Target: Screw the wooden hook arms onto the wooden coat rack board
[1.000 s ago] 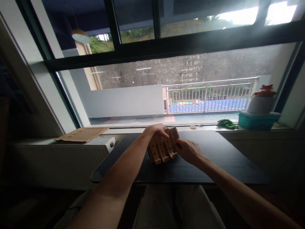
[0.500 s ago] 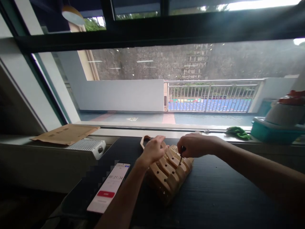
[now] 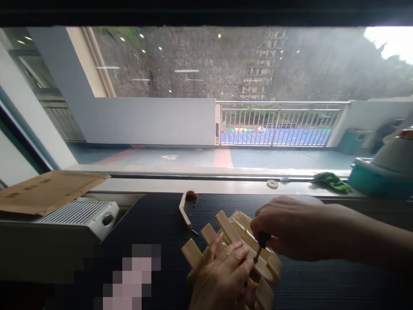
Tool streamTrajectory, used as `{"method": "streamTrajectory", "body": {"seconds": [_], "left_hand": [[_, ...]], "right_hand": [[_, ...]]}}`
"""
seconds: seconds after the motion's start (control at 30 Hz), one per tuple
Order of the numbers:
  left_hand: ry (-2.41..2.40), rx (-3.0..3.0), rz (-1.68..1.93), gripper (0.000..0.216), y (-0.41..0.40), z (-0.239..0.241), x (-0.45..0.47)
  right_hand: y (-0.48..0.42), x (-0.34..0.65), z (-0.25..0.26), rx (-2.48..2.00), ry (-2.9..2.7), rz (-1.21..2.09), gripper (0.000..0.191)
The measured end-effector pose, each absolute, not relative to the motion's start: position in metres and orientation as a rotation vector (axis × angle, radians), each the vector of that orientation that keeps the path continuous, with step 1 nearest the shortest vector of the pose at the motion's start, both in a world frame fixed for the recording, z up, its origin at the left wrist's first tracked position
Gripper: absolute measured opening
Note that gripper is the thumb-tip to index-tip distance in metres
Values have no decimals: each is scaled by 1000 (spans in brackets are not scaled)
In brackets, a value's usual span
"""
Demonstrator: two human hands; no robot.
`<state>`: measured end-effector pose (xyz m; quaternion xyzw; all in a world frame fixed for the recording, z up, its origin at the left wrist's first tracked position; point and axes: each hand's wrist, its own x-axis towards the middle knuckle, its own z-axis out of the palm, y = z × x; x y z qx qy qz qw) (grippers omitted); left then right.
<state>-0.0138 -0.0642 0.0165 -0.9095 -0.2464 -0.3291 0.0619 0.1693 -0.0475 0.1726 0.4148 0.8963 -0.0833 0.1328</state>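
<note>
A pale slatted wooden piece (image 3: pixel 209 234) with rounded bars lies tilted on the dark table, partly hidden by my hands. My left hand (image 3: pixel 222 275) is pressed over its near bars, fingers bent around them. In my right hand (image 3: pixel 277 230) is a screwdriver (image 3: pixel 260 247), dark-handled with a thin shaft. Its tip meets a hole in one bar near the right end; whether a screw sits there I cannot tell. Beyond the slats lies a curved wooden hook-shaped part (image 3: pixel 183 209), with small dark screws (image 3: pixel 196 202) beside it.
The dark table (image 3: pixel 155 224) stands against a window sill (image 3: pixel 155 185). On the sill are a roll of tape (image 3: pixel 272 184), a green cloth (image 3: pixel 332 182) and a teal box (image 3: pixel 368 176). A brown paper envelope (image 3: pixel 51 189) rests over a white heater (image 3: pixel 80 213) at left.
The view has dropped and come closer. My left hand now lies lower over the slats, and the slatted piece has turned. My right hand keeps the screwdriver at a bar's hole.
</note>
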Motion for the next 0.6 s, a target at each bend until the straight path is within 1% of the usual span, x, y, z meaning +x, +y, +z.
{"method": "streamTrajectory", "body": {"seconds": [0.17,0.27,0.43,0.53,0.6], "left_hand": [[-760,-2761,-951,27,-64,13,-15],[-781,-2760,-950,24,-64,12,-14],[-770,-2732,-965,21,-65,17,-12],[-771,-2683,-1037,18,-66,21,-10],[-767,-2647,-1078,16,-66,22,-8]], "right_hand": [[-52,163,167,1135,2657,-297,20],[-50,163,162,1110,2686,-277,18],[-41,177,158,1343,2608,-300,13],[-43,179,161,1406,2556,-224,13],[-48,173,165,1368,2540,-133,8]]}}
